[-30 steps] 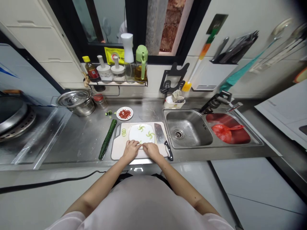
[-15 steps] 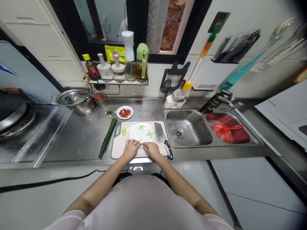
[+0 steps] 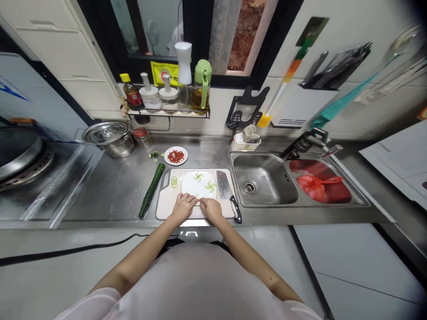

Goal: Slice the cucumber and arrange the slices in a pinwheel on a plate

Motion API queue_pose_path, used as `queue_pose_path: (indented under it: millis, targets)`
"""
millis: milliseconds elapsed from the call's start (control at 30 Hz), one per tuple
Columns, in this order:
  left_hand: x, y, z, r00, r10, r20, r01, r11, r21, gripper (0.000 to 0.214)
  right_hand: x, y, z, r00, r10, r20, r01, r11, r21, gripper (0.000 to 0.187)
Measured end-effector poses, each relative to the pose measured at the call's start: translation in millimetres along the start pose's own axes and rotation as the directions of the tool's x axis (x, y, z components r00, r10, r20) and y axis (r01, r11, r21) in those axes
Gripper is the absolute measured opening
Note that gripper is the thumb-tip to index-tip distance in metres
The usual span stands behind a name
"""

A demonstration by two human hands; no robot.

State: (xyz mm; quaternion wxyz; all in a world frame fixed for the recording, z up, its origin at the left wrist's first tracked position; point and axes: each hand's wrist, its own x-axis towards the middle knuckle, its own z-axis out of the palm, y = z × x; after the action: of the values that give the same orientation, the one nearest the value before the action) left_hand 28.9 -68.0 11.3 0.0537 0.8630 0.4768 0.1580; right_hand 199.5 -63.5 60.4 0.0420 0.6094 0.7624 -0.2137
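Observation:
At the near edge of a white plate (image 3: 200,177), my left hand (image 3: 183,208) and my right hand (image 3: 211,209) meet with fingertips pinched on a pale green cucumber slice, mostly hidden by the fingers. Two fan-shaped groups of cucumber slices (image 3: 210,186) lie farther back on the plate. The plate sits on a light cutting board (image 3: 168,206). More overlapping cucumber slices (image 3: 174,182) rest on the board's left side. To the right of the plate lies a kitchen knife (image 3: 226,186) with a black handle. A whole cucumber (image 3: 151,191) lies left of the board.
Behind the board stands a small white dish of red chopped pieces (image 3: 175,156), with cucumber scraps (image 3: 154,154) beside it. A lidded steel pot (image 3: 113,138) and red-lidded jar (image 3: 143,138) stand back left. The sink (image 3: 263,178) is on the right; a red bag (image 3: 313,186) lies in its second basin.
The whole view has shifted slightly. Both hands stay at the plate's near edge, with only a slight change at the fingertips.

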Motion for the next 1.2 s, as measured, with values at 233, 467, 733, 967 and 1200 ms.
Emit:
queue_pose_path:
  millis: [233,467,733,967,1200]
  targets:
    - [-0.4,1.7,-0.9,1.0,-0.011,-0.001,0.011,1.0,-0.011,0.037,-0.5,0.7,2.6,1.0,-0.004,-0.021,0.004,1.0,0.03,0.032]
    - [1.2,4.2,0.5,0.998,-0.065,0.004,0.065,0.996,-0.054,0.035,2.3,1.6,3.5,0.999,0.022,-0.032,-0.021,0.999,0.041,0.031]
    - [3.2,7.8,-1.6,0.985,-0.172,-0.017,0.167,0.973,-0.158,0.038,1.5,5.5,5.1,0.997,0.045,-0.055,-0.037,0.99,0.134,0.036]
    - [4.9,-0.5,-11.2,0.799,-0.584,-0.141,0.548,0.805,-0.228,0.03,3.0,9.6,7.2,0.992,0.082,-0.092,-0.061,0.977,0.206,0.04]
    - [7.2,-28.6,-26.0,0.582,-0.798,-0.154,0.766,0.602,-0.223,0.029,4.0,14.5,10.1,0.982,0.079,-0.169,-0.031,0.962,0.27,0.038]
